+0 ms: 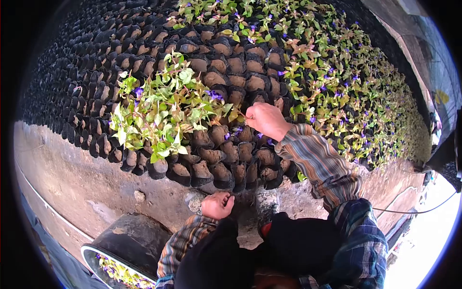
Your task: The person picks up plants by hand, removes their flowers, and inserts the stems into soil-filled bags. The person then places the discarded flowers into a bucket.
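Note:
My right hand [267, 119] reaches over the rows of black soil-filled bags, its fingers pinched on a small leafy sprig [234, 115] at the edge of a pile. To its left lies that loose pile of green cuttings [166, 108] with a few purple flowers, on top of the bags. My left hand [217, 205] is curled into a loose fist near my knee, below the front row of bags. Nothing shows in its fingers. Under and between the hands are bags of brown soil [221, 173], their tops open.
Planted bags with leafy, purple-flowered seedlings [337, 96] fill the right and far side. Many more black bags [96, 62] stretch left. A black bucket [130, 241] lies tipped at lower left with plants and flowers inside. A small stone [139, 196] sits on the bare ground.

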Tool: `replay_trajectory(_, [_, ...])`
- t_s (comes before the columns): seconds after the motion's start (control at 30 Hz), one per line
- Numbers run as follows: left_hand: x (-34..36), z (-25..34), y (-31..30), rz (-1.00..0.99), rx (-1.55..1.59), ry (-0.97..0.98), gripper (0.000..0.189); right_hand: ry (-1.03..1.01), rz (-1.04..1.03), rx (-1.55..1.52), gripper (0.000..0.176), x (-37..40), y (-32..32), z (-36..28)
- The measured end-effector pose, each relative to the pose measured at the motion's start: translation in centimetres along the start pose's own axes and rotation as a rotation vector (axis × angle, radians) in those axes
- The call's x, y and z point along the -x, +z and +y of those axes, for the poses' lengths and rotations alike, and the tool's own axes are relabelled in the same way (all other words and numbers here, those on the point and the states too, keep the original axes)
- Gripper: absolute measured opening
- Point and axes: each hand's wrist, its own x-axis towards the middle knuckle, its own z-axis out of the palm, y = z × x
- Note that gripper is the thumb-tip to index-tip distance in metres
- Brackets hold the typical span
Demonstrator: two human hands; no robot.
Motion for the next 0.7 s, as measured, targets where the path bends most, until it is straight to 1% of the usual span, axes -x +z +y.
replay_trajectory(0.07, [0.0, 0.0, -0.1, 0.011, -0.011, 0.025, 0.018, 0.231, 0.05, -0.482, 0.016, -1.3, -1.8, 1.5])
replay_trajectory(0.1, [0.1, 0.0, 0.0, 0.015, -0.012, 0.042, 0.018, 0.261, 0.138, -0.703, 0.017, -1.7, -3.6, 2.7])
replay_trajectory(0.13, [0.1, 0.0, 0.0, 0.021, -0.015, 0.056, 0.017, 0.291, 0.3, -0.833, 0.017, -2.5, -5.4, 3.7])
replay_trajectory(0.17, [0.0, -0.1, 0.0, 0.03, -0.019, 0.071, 0.017, 0.312, 0.446, -0.814, 0.016, -3.0, -7.4, 4.6])
replay_trajectory(0.2, [0.0, -0.1, 0.1, 0.025, -0.021, 0.074, 0.017, 0.295, 0.556, -0.767, 0.016, -4.2, -8.0, 7.2])
replay_trajectory(0.23, [0.0, -0.1, 0.1, 0.021, -0.023, 0.076, 0.017, 0.313, 0.594, -0.813, 0.017, -5.5, -8.2, 10.1])
replay_trajectory(0.27, [0.0, -0.1, 0.1, 0.017, -0.028, 0.076, 0.017, 0.319, 0.606, -0.896, 0.017, -6.4, -8.8, 11.2])
replay_trajectory(0.33, [0.0, -0.1, 0.0, 0.017, -0.037, 0.07, 0.017, 0.434, 0.618, -0.647, 0.019, -8.5, -9.0, 13.5])
replay_trajectory(0.43, [-0.1, 0.3, -0.2, 0.02, -0.037, 0.048, 0.017, 0.392, 0.608, -0.188, 0.021, -10.6, -8.1, 14.8])
replay_trajectory(0.53, [-0.3, 0.4, -0.5, 0.014, -0.06, 0.101, 0.013, 0.454, 0.577, -0.092, 0.02, -11.9, -6.7, 15.2])
replay_trajectory(0.63, [0.0, 0.1, -0.1, -0.001, -0.048, 0.056, 0.017, 0.546, 0.54, 0.116, 0.021, -11.8, -6.1, 14.5])
replay_trajectory(0.7, [0.0, 0.0, -0.2, -0.003, -0.056, 0.07, 0.017, 0.581, 0.517, 0.227, 0.024, -11.8, -5.8, 13.5])
